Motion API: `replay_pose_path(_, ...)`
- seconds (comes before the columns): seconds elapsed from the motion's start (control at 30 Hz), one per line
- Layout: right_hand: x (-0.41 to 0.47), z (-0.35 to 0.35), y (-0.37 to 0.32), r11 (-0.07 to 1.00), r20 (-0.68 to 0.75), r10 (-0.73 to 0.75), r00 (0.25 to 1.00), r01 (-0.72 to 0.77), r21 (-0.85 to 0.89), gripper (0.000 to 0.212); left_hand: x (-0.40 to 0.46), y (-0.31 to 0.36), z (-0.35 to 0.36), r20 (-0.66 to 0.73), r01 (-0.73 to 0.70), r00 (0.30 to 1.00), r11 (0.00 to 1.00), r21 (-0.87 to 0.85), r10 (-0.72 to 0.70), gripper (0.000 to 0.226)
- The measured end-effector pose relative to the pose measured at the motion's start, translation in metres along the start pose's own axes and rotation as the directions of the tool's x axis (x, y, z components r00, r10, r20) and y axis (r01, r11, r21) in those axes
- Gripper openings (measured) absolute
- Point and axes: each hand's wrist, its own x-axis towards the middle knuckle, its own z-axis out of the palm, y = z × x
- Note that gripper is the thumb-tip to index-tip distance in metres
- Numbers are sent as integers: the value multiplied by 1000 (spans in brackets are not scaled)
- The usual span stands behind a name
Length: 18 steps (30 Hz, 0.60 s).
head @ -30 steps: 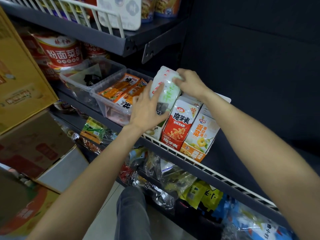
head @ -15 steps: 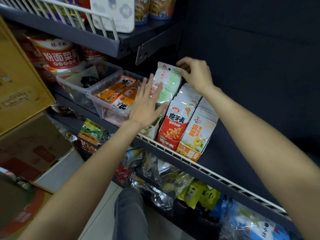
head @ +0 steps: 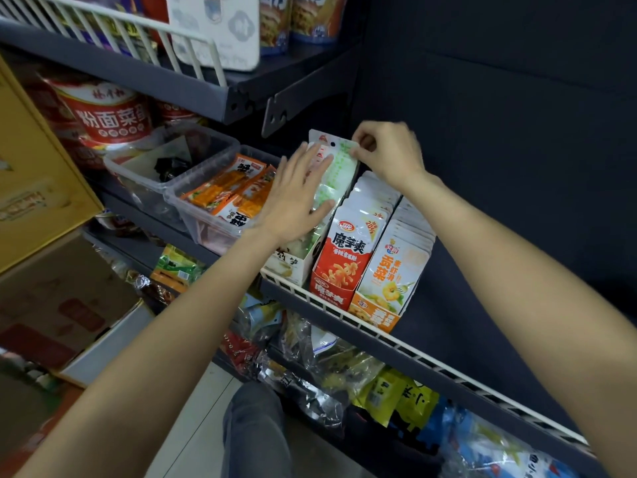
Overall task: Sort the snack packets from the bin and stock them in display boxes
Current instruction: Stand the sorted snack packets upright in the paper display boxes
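Stocking step: left hand (head: 293, 198) flat on packets (head: 336, 167), right hand (head: 386, 151) pinching their tops; next, seat them in box (head: 293, 267).

One wide-angle view only, worn on the person's head, looking forward and steeply down along both forearms. It sits close to the middle shelf (head: 344, 313), with the floor (head: 193, 429) visible below and an upper shelf (head: 193, 94) overhead.

Dark wall panel (head: 499, 132), pale floor (head: 193, 439)
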Motion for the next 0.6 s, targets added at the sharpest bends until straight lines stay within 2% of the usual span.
replay_pose_path(0.1,-2,1,-1,999,-6,-47,999,47,22,14,16,5,-5,45,-39,998,997,71,36,75)
replay_pose_path(0.2,-1,4,-1,998,-20,-57,998,57,10,15,27,9,-2,30,-10,1000,994,112,7,71)
replay_pose_path(0.3,5,3,-5,998,6,-39,999,39,-53,16,31,8,-4,-79,2,997,995,99,6,49)
replay_pose_path(0.4,10,3,-11,990,73,-62,995,71,-125,15,33,3,-7,-211,-31,975,984,175,69,25)
replay_pose_path(0.6,11,10,-16,950,142,-129,981,164,-267,23,28,-6,1,-353,-55,926,972,226,134,16)
